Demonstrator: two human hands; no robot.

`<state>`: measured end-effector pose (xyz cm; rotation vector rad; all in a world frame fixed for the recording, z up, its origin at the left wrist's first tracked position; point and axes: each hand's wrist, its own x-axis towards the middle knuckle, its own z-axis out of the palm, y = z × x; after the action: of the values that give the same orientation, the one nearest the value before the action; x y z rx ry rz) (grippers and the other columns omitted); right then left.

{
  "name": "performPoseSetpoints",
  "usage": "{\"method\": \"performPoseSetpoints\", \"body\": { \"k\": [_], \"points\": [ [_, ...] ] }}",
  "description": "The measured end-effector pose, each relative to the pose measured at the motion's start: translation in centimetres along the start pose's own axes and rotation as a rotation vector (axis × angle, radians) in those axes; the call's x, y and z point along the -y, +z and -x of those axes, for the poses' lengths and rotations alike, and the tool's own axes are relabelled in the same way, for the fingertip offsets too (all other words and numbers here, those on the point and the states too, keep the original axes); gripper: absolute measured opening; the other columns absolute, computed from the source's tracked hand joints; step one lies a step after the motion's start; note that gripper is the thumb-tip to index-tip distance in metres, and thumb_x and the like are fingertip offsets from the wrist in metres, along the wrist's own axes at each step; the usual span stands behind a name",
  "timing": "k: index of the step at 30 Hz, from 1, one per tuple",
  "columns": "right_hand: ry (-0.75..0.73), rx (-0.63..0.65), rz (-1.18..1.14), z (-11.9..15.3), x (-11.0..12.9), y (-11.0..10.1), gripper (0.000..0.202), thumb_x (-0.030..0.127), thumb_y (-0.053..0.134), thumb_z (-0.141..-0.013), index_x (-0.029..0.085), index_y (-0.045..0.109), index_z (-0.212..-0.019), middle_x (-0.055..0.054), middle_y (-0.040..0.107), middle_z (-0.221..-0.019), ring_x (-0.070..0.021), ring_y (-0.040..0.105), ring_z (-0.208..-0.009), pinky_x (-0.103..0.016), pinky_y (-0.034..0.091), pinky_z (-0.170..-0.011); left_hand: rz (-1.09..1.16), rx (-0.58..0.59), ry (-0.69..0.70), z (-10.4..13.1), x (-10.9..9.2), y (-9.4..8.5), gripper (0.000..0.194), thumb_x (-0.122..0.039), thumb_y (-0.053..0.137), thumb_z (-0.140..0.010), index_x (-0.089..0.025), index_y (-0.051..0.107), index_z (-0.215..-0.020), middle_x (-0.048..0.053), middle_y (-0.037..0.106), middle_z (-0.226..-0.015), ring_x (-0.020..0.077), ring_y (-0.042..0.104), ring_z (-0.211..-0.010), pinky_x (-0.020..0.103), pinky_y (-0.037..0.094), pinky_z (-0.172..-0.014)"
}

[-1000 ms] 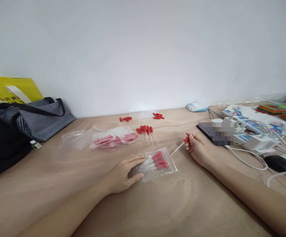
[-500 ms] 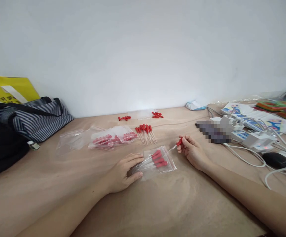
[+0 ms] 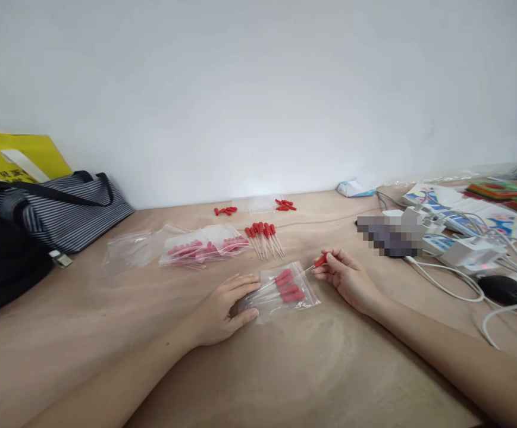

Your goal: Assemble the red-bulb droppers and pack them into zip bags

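Scanning from the left of the frame: a yellow bag [image 3: 12, 163] and a striped bag [image 3: 62, 211] sat against the wall, on the tan table [image 3: 285, 368]. Toward the centre lay filled clear bags [image 3: 204, 246] of red-capped droppers, and behind them a loose row of droppers [image 3: 265, 236].

Left hand [image 3: 225, 309], lower centre: flat, fingers spread narrow, pressing down the closed end of a small clear bag [image 3: 285, 291]. Bag lay flat on the table, holding several droppers; its mouth faced right, toward the other hand.

Right hand [image 3: 347, 276], right of centre: thumb and fingers pinched on the red bulb of one dropper [image 3: 314, 266]. Dropper's long axis ran nearly level, slanting down to the left; thin clear tip pointed left into the bag mouth, bulb to the right.

Handling, judged: dropper very light, stem stiff, thin and probably brittle; the rubber bulb is soft and grippy, so the bulb end is the place to hold. Bag film thin, slick and limp, needing a hand on it to stay put.

Far right of the frame: a blurred dark device [image 3: 389, 235], white chargers and cables [image 3: 463, 255], a black mouse [image 3: 503, 288], coloured printed sheets [image 3: 485, 214].
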<state>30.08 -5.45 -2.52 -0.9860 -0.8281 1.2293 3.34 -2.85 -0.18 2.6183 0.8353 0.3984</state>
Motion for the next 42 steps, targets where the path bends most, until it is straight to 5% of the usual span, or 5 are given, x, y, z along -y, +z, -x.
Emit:
{"method": "performPoseSetpoints", "body": {
  "k": [8, 14, 26, 34, 42],
  "points": [
    [0.076, 0.198, 0.354, 0.7, 0.0, 1.0, 0.032, 0.04, 0.066, -0.061, 0.017, 0.055, -0.08, 0.005, 0.052, -0.053, -0.0048, 0.044, -0.04, -0.018, 0.036, -0.038, -0.013, 0.004, 0.001, 0.0, 0.0, 0.0, 0.042, -0.036, 0.046, -0.081, -0.022, 0.043, -0.121, 0.004, 0.047, -0.126, 0.02, 0.038, -0.119, 0.041, 0.025, -0.103],
    [0.059, 0.186, 0.422, 0.3, -0.7, 1.7, 0.034, 0.033, 0.07, -0.055, 0.017, 0.05, -0.078, 0.001, 0.057, -0.071, -0.0041, 0.046, -0.042, -0.015, 0.03, -0.031, -0.032, 0.011, -0.011, -0.1, -0.3, -0.1, 0.041, -0.035, 0.046, -0.081, -0.02, 0.045, -0.119, 0.005, 0.048, -0.124, 0.0194, 0.039, -0.118, 0.04, 0.026, -0.103],
    [0.112, 0.196, 0.483, 0.1, -0.4, 2.1, 0.039, 0.035, 0.074, -0.049, 0.017, 0.044, -0.067, 0.007, 0.052, -0.05, -0.0029, 0.04, -0.031, -0.015, 0.03, -0.028, -0.024, -0.01, -0.005, -0.1, -0.3, -0.1, 0.04, -0.035, 0.047, -0.08, -0.018, 0.046, -0.117, 0.006, 0.051, -0.122, 0.0201, 0.042, -0.116, 0.04, 0.029, -0.101],
    [0.107, 0.177, 0.56, 0.0, -0.6, 2.0, 0.029, 0.035, 0.066, -0.059, 0.017, 0.045, -0.07, 0.007, 0.048, -0.047, -0.0033, 0.038, -0.031, -0.015, 0.03, -0.027, -0.011, -0.026, 0.004, -0.1, -0.3, -0.1, 0.04, -0.034, 0.048, -0.08, -0.02, 0.047, -0.116, 0.005, 0.051, -0.122, 0.0197, 0.042, -0.116, 0.04, 0.029, -0.101],
    [0.022, 0.413, 0.652, 0.3, -0.6, 1.4, 0.033, 0.043, 0.045, -0.077, 0.018, 0.045, -0.1, 0.003, 0.056, -0.067, -0.003, 0.037, -0.032, -0.017, 0.03, -0.03, -0.024, -0.034, -0.034, 0.1, -0.4, -0.1, 0.043, -0.036, 0.048, -0.079, -0.019, 0.046, -0.119, 0.007, 0.048, -0.125, 0.0214, 0.041, -0.116, 0.041, 0.031, -0.099]
  ]
}}
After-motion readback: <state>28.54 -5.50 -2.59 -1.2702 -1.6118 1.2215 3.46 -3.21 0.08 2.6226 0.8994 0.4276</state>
